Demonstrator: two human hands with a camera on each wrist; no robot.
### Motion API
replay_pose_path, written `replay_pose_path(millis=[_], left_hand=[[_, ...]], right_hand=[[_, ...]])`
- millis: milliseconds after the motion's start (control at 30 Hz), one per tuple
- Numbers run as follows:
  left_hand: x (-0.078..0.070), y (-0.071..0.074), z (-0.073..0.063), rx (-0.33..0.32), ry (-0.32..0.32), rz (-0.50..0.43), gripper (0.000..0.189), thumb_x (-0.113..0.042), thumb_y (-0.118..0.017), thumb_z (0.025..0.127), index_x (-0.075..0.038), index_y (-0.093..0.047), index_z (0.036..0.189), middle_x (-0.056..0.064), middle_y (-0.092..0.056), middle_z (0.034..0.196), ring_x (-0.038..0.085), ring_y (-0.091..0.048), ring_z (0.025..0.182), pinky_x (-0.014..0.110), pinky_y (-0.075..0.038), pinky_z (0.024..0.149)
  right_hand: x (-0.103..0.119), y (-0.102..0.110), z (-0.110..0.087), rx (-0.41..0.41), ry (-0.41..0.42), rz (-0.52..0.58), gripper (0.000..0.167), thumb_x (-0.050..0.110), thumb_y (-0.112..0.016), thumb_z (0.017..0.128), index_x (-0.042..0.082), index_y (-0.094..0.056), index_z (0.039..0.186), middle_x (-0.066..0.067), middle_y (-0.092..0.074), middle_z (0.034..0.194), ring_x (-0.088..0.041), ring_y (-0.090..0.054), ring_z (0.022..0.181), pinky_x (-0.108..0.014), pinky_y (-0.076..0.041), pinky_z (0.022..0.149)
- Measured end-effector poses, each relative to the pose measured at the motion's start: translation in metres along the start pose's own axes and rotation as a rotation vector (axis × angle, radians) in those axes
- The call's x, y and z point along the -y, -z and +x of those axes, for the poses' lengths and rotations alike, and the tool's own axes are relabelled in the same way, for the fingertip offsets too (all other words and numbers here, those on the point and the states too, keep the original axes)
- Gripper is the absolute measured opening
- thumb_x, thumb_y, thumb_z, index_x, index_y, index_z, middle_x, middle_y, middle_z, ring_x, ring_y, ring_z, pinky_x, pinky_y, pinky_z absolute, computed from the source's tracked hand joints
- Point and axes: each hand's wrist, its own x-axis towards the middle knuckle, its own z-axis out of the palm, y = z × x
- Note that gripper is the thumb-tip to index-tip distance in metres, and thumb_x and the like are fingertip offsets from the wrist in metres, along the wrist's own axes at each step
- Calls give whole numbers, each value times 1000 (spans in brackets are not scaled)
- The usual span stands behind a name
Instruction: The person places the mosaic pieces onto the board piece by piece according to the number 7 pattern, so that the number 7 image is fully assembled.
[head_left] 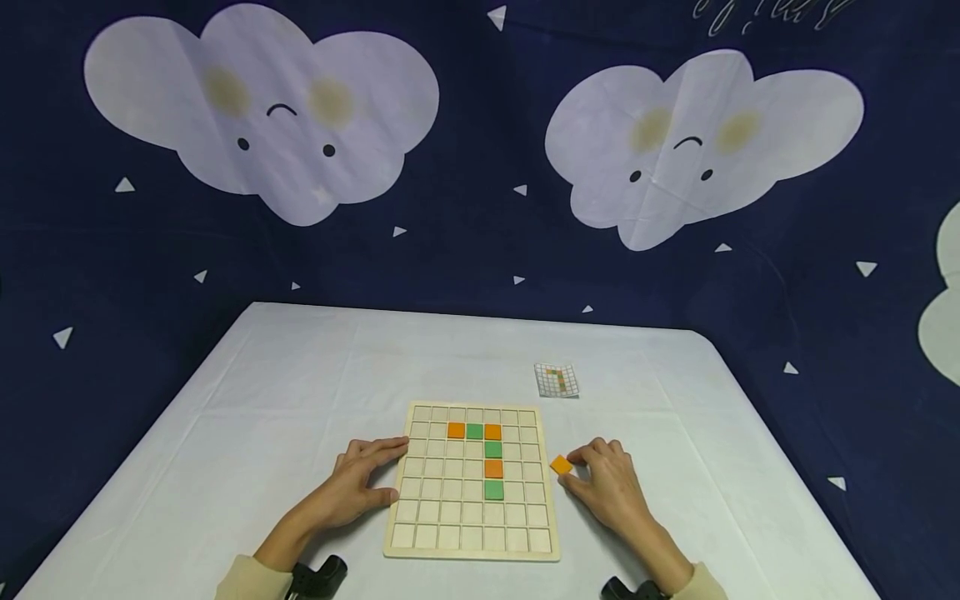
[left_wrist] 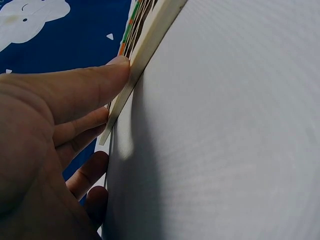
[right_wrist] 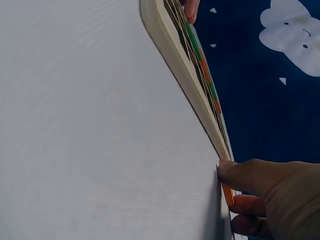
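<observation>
A square wooden grid board (head_left: 450, 535) lies on the table. Along its upper part, orange and green square tiles run in a short row, then down a column; one green tile (head_left: 493, 490) ends that column. My left hand (head_left: 348, 487) rests against the board's left edge, thumb and fingers spread and fairly straight. Just off the right edge, my right hand (head_left: 611, 483) pinches an orange tile (head_left: 561, 465) between thumb and fingers. From the right wrist, that orange tile (right_wrist: 227, 194) shows beneath the thumb, close to the board's side (right_wrist: 182, 82).
A small printed card (head_left: 557, 380) with a coloured grid pattern lies beyond the board's top right corner. White cloth covers the table (head_left: 225, 467). Behind it hangs a dark blue backdrop (head_left: 480, 250) with clouds and small triangles.
</observation>
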Motion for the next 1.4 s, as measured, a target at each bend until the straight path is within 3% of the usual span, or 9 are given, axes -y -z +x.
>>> replay_pose_path(millis=[367,767,1400], left_hand=[[0,-1,-1,-18,-37,-3,63,-25,-75,77,-11,-53,135,2,-46,145,10,-35,106,34,-22,83],[-2,0,0,7,15,-5,65,-22,-75,76,-13,-52,136,-1,-44,147,12,-34,110,35,-23,85],[-2,1,-1,-5,2,-9,64,-20,-76,75,-12,-53,135,0,-45,146,11,-35,110,36,-23,85]], right_hand=[[-2,1,1,14,-25,11,24,23,-80,67,11,-73,87,2,-61,81,-15,-46,78,-33,-34,74],[-2,4,0,-16,-6,29,21,18,-80,67,11,-73,86,3,-61,79,-12,-44,75,-31,-34,72],[13,15,-4,25,37,83,27,21,-83,66,13,-73,90,5,-62,82,-6,-41,77,-29,-35,74]])
